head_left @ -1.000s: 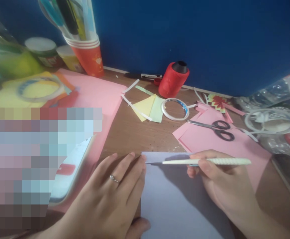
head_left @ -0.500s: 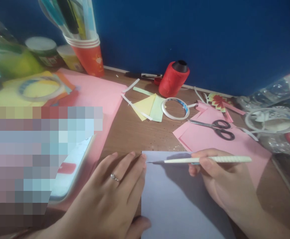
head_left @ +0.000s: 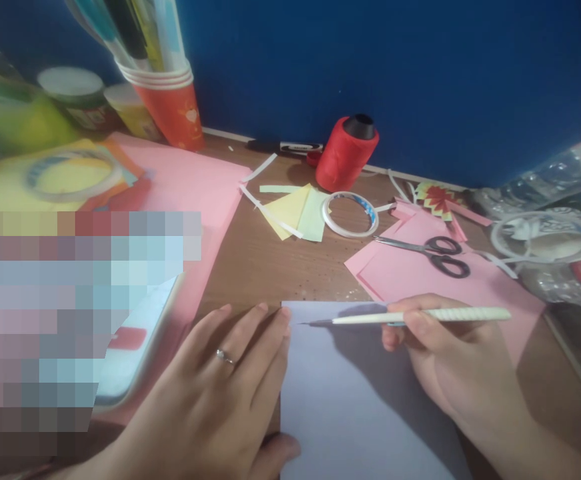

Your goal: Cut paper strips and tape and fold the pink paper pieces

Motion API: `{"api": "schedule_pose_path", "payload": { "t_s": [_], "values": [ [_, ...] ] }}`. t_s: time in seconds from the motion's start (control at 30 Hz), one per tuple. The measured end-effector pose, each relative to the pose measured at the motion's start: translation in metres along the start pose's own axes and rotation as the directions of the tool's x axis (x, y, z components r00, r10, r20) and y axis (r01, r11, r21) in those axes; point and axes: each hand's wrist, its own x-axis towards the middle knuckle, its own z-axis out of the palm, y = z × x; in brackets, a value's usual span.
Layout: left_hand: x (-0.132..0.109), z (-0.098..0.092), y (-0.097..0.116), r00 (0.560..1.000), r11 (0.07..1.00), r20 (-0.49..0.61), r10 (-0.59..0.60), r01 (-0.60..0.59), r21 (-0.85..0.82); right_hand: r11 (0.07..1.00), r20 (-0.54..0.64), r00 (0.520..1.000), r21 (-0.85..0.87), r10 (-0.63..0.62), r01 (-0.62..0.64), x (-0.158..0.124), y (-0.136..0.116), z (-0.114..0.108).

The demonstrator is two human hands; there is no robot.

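A pale lavender sheet of paper (head_left: 335, 400) lies on the wooden table at the lower middle. My left hand (head_left: 230, 373), a ring on one finger, rests flat along the sheet's left edge, fingers stretched, the thumb on the paper. My right hand (head_left: 455, 353) grips a white craft knife (head_left: 365, 318) with a ribbed handle. The knife lies nearly level over the top of the sheet, its thin dark tip pointing left toward my left fingertips. Whether the tip touches the paper I cannot tell.
Scissors (head_left: 425, 250) rest on pink paper (head_left: 490, 293). Beyond the sheet are a tape roll (head_left: 350, 215), paper scraps (head_left: 290, 210) and a red thread spool (head_left: 348, 153). A cup of pens (head_left: 170, 100) stands back left. A phone (head_left: 140, 347), partly pixelated, lies left.
The knife and my right hand have shifted slightly right, the tip moving a little away from my left fingertips. The whole view has drifted slightly. My left hand stays on the sheet's edge.
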Motion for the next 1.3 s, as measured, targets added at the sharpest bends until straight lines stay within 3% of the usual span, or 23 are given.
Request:
{"api": "schedule_pose_path", "payload": {
  "t_s": [0.67, 1.3],
  "values": [
    [-0.0015, 0.0004, -0.0003, 1.000, 1.000, -0.015, -0.002, 0.002, -0.006, 1.000, -0.002, 1.000, -0.008, -0.029, 0.029, 0.0004, -0.0016, -0.0014],
    [-0.0015, 0.0022, -0.0004, 0.998, 1.000, -0.061, -0.005, 0.005, -0.008, 0.994, 0.011, 0.999, 0.105, 0.041, -0.042, 0.0022, -0.0030, -0.0017]
  ]
}}
